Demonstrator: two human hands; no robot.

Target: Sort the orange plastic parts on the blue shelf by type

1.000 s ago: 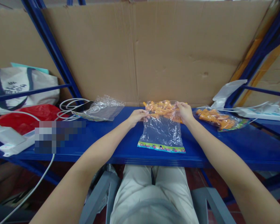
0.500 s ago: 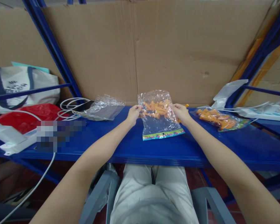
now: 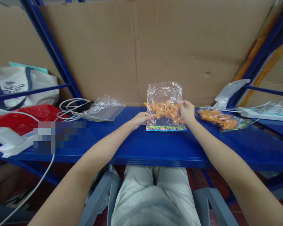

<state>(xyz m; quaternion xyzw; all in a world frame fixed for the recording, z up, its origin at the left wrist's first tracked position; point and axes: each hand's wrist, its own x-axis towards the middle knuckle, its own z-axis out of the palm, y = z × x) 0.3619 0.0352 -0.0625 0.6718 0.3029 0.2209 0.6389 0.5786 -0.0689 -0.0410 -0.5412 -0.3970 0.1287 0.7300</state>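
A clear plastic bag (image 3: 164, 91) with a colourful printed strip along its lower edge stands over the blue shelf. Several orange pieces (image 3: 163, 110) show through its film; I cannot tell whether all of them lie inside it. My left hand (image 3: 143, 119) is closed on the bag's lower left side, fingertips partly over the film. Higher up on the opposite side, my right hand (image 3: 186, 110) pinches the right edge. Just right of that hand lies another clear bag (image 3: 223, 119), filled with similar orange pieces.
A flat clear bag (image 3: 106, 108) and a coiled white cable (image 3: 69, 108) lie to the left on the blue shelf (image 3: 132, 147). Further left are a red bag (image 3: 33, 116) and a white power strip (image 3: 16, 144). Cardboard (image 3: 169, 47) stands behind; another power strip (image 3: 266, 113) sits right.
The held bag has moved right and away from me, its printed strip further from the shelf's front edge. My left hand has shifted lower on its side, my right hand slightly higher.
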